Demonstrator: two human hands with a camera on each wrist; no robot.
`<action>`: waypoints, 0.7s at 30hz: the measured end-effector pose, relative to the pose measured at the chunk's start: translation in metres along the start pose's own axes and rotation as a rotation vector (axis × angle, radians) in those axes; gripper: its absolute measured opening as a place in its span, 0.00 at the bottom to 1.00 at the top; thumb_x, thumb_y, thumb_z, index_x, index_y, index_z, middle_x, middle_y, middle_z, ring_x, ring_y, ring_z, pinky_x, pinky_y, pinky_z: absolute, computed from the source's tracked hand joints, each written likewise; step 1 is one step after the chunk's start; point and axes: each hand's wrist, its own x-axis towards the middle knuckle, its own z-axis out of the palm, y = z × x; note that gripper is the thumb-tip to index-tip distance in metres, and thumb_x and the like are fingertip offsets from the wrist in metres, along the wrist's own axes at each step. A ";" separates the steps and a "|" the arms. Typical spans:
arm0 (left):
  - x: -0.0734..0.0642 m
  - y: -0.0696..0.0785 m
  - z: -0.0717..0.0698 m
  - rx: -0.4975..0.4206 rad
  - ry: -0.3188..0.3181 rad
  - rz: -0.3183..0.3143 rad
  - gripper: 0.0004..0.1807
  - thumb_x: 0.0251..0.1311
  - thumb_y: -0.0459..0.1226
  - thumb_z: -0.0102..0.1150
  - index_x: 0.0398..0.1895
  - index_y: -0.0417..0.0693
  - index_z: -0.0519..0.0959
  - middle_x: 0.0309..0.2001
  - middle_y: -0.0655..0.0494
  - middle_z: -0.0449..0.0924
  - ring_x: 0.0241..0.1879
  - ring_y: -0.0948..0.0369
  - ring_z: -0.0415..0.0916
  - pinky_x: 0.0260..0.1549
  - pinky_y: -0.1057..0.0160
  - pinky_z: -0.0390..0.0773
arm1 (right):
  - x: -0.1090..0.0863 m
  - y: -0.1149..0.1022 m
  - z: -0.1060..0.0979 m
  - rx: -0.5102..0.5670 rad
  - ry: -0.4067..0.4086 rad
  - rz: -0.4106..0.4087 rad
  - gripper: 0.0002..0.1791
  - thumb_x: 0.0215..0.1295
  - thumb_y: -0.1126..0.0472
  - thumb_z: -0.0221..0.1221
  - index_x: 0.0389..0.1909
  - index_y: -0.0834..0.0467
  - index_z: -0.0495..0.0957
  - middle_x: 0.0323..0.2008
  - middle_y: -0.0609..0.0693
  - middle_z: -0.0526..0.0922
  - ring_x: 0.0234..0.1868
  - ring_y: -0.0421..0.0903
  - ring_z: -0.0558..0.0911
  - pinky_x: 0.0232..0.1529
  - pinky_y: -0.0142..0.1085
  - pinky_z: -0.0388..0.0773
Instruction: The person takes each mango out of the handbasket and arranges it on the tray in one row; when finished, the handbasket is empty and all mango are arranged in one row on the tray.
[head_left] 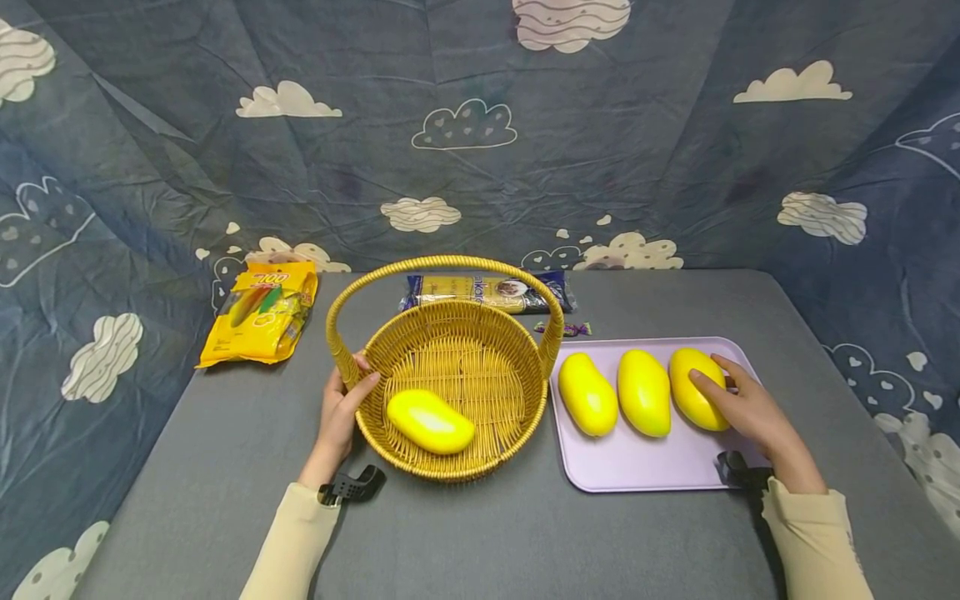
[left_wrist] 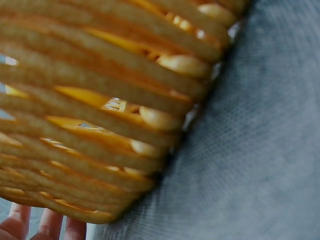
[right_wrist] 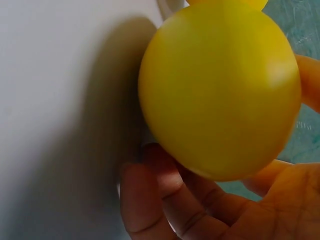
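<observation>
A wicker basket (head_left: 480, 367) with a tall arched handle stands mid-table, one yellow mango (head_left: 431, 422) lying in it. My left hand (head_left: 337, 412) grips the basket's left side where the handle meets the rim, thumb on top; in the left wrist view its fingertips (left_wrist: 50, 222) show past the woven wall. On a lilac tray (head_left: 637, 467) to the right lie a left mango (head_left: 588, 394) and a middle mango (head_left: 644, 393). My right hand (head_left: 757, 417) holds the rightmost mango (right_wrist: 220, 95) over the tray, thumb on one side and fingers curled round the other.
A yellow snack bag (head_left: 258, 321) stands at the back left. Behind the basket lies a blue and yellow packet (head_left: 480, 292), partly hidden by it. A small purple wrapped candy (head_left: 566, 329) is just behind the tray. A cloud-patterned cloth (head_left: 600, 167) hangs behind the grey table (head_left: 510, 542).
</observation>
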 end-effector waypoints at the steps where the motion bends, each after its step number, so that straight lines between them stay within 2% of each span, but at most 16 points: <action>1: 0.000 0.000 0.000 0.002 0.001 -0.004 0.14 0.60 0.26 0.55 0.46 0.27 0.66 0.49 0.35 0.67 0.49 0.57 0.65 0.49 0.64 0.62 | 0.000 0.000 0.000 0.001 -0.002 0.001 0.50 0.67 0.32 0.40 0.72 0.65 0.35 0.62 0.78 0.49 0.58 0.75 0.55 0.51 0.69 0.55; 14: 0.000 0.001 0.001 -0.015 0.007 0.002 0.14 0.59 0.26 0.56 0.45 0.27 0.67 0.46 0.41 0.68 0.47 0.58 0.66 0.47 0.64 0.62 | -0.001 0.000 -0.002 0.011 -0.025 0.022 0.51 0.67 0.31 0.38 0.72 0.66 0.34 0.64 0.79 0.45 0.60 0.77 0.51 0.52 0.70 0.53; 21: 0.000 0.000 0.001 -0.025 0.011 0.005 0.13 0.59 0.26 0.56 0.45 0.27 0.67 0.45 0.44 0.69 0.45 0.58 0.66 0.46 0.65 0.63 | 0.012 0.021 -0.001 0.013 0.004 0.042 0.54 0.64 0.28 0.40 0.72 0.64 0.33 0.64 0.79 0.46 0.60 0.77 0.52 0.51 0.70 0.55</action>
